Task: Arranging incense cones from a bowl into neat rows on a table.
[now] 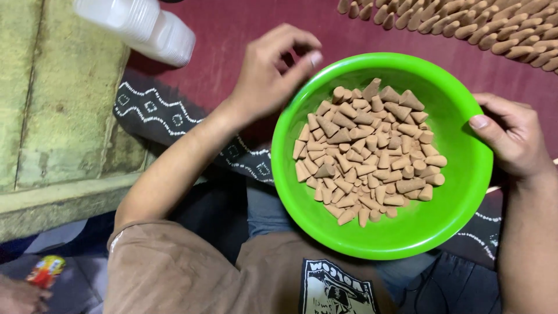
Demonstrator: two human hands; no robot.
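Observation:
A bright green plastic bowl point(459, 192) rests over my lap, holding a heap of small tan cones point(369, 154). My right hand point(511, 136) grips the bowl's right rim, thumb hooked over the inside edge. At the upper left rim hovers my left hand point(267, 75), its fingers loosely curled and apart. The thumb tip lies close to the rim, and I see nothing held in that hand.
Rows of the same tan cones point(465, 23) stand on a dark red mat point(232, 35) at the top right. Stacked white plastic containers point(145, 26) lie top left. A concrete step point(64, 116) runs along the left. A colourful packet point(46, 270) and another person's hand point(17, 296) are at the bottom left.

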